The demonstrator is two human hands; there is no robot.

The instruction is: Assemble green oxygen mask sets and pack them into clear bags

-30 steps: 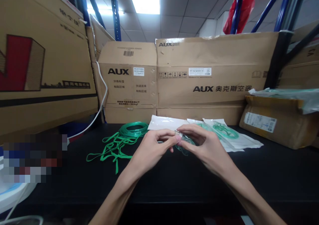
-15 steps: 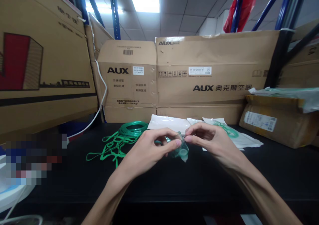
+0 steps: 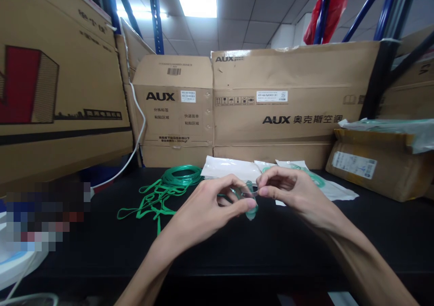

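Holds a small, rounded, translucent green plastic piece (image 3: 251, 213) in the left hand (image 3: 212, 202), above the middle of the flat black bench (image 3: 237, 251), toward its far edge. Keeps the left thumb and fingers narrow about that piece, hiding part of it. Pinches a thin, pale, slightly curved strip (image 3: 251, 192) between thumb and forefinger of the right hand (image 3: 288, 186), just beside the left thumb. Cannot tell whether the strip joins the green piece.

Has, beyond the left wrist, a coil of glossy, translucent green tubing (image 3: 181, 176) near the bench's far edge, left of the middle, with a tangle of flat, bright green straps (image 3: 149, 202) against it, trailing toward the near edge. Has a flat white packet (image 3: 230, 167) at the far edge behind the hands, and, to its right, white packets with green contents (image 3: 339, 192), partly hidden by the right hand.

Faces upright brown cardboard printed with black "AUX" letters (image 3: 237, 134) along the far edge. Shows a brown box with a white label (image 3: 386, 170) at the far right corner, topped by clear plastic packaging (image 3: 389, 127). Shows a hanging white cable (image 3: 142, 127) at the far left corner.
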